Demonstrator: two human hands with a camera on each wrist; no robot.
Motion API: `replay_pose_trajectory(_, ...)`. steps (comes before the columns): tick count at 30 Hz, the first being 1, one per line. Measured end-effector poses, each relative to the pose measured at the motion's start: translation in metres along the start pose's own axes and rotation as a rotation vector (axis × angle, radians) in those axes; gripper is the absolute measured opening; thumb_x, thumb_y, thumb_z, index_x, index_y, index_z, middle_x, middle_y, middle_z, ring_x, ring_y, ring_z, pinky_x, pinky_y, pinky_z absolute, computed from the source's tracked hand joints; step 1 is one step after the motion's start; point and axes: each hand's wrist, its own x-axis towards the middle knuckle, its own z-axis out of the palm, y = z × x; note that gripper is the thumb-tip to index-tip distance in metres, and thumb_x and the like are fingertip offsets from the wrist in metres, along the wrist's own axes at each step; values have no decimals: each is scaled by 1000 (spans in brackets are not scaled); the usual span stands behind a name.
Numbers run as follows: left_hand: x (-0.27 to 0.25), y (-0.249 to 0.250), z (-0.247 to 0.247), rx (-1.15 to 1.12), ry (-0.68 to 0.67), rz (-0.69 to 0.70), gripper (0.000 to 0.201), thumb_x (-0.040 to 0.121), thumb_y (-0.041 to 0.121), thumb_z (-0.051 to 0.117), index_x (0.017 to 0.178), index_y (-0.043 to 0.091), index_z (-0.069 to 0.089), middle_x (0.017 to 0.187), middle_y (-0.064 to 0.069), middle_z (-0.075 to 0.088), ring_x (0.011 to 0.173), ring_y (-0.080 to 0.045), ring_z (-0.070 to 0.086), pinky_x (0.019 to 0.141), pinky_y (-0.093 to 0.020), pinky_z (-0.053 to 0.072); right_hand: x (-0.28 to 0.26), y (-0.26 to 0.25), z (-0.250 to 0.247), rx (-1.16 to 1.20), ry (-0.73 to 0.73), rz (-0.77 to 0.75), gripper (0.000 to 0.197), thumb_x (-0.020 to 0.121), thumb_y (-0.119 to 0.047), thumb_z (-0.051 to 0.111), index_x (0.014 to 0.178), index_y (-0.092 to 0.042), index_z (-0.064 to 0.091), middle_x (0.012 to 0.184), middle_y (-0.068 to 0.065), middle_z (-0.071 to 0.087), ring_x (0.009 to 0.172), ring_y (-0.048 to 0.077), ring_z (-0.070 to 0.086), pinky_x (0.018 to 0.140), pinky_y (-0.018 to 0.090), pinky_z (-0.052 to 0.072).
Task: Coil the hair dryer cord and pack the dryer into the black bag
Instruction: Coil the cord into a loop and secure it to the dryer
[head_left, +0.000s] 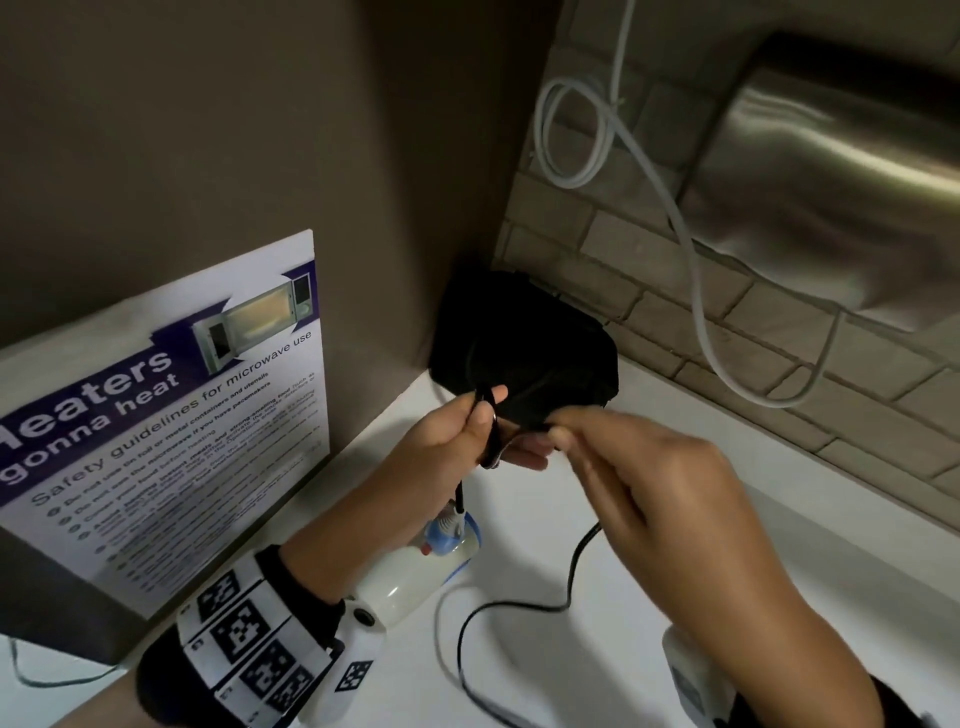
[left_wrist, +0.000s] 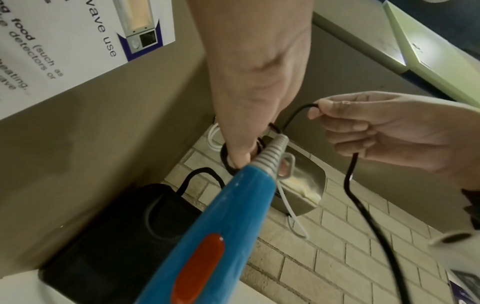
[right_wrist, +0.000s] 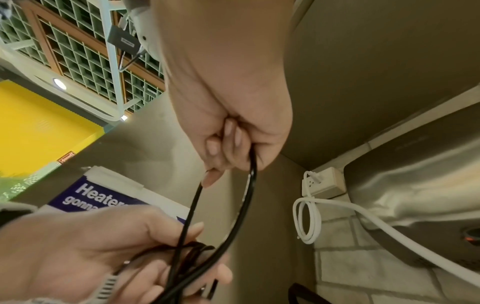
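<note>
Cord (left_wrist: 363, 205) looks limp and springy, so left hand (head_left: 467, 431) clamps the small coils while right hand (head_left: 623, 467) pinches the next loop near them.

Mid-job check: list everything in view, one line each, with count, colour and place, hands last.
dryer: 1, blue and white with red switch, hanging below left hand
cord: 1, black, loops in left hand, rest trailing on counter
bag: 1, black, in counter corner
counter: 1, white, below hands
poster: 1, purple and white, left wall
hand dryer: 1, steel, on brick wall
white cable: 1, looped on brick wall
left hand: grips cord loops
right hand: pinches cord
</note>
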Motion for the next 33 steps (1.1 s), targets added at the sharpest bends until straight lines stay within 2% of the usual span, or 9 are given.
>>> replay_pose_trajectory(2,-2,-1,-3,36,-77,9,35,103,23,31,135,18,46,93,-1,77,104,-11,66,106,-30,38,9,6,0,-9,24,-2,21,95,-35,43,92,-27,62,71,-8,63,61,16,59,50,35,48)
replay_pose_trajectory(6,-6,1,-5,97,-205,1,33,103,25,25,125,18,50,94,-2,75,94,-13,70,75,-12,47,26,16,4,22,95,-5,18,94,-32,49,92,-25,65,75,-12,64,68,9,60,56,32,49)
replay_pose_trajectory(11,-7,-6,-6,27,-338,-9,37,96,37,31,123,24,52,81,-1,73,80,-16,68,106,-55,36,41,39,18,126,131,39,14,93,-30,57,92,-22,68,79,-11,67,73,6,61,63,29,49)
replay_pose_trajectory(16,-8,-2,-8,-19,-368,6,41,96,32,31,124,14,54,59,4,60,66,-12,59,101,-36,45,39,66,53,201,75,125,12,92,-25,59,88,-20,69,79,-8,69,75,6,61,66,22,44)
replay_pose_trajectory(20,-6,-5,-11,-83,-296,25,37,96,39,38,119,23,61,56,6,51,68,1,63,103,-71,28,19,66,84,334,-73,226,21,95,-29,46,98,-26,66,62,-23,59,62,-3,56,58,15,37)
replay_pose_trajectory(23,-3,-5,-10,-176,-205,75,33,102,20,32,126,15,55,56,9,48,59,1,58,110,-47,36,-5,56,104,319,-208,282,24,100,-24,41,119,-32,53,54,-11,47,51,7,46,55,25,35)
replay_pose_trajectory(26,6,-4,-16,-305,-137,126,31,99,18,37,125,12,52,59,8,52,60,-3,56,99,-26,44,-29,39,116,232,-441,307,34,102,-28,32,135,-29,38,72,1,52,66,20,49,64,32,40)
replay_pose_trajectory(29,14,-2,-24,-362,-42,129,28,100,14,39,124,12,52,62,7,58,68,-7,61,96,-27,48,-52,14,113,166,-588,317,38,101,-32,29,138,-32,30,96,12,65,88,34,62,75,35,46)
replay_pose_trajectory(33,18,-2,-26,-367,53,127,33,100,11,35,130,6,49,64,7,62,70,-9,63,100,-31,48,-59,-16,82,108,-614,369,37,101,-38,23,137,-43,23,96,-2,57,90,28,56,77,31,42)
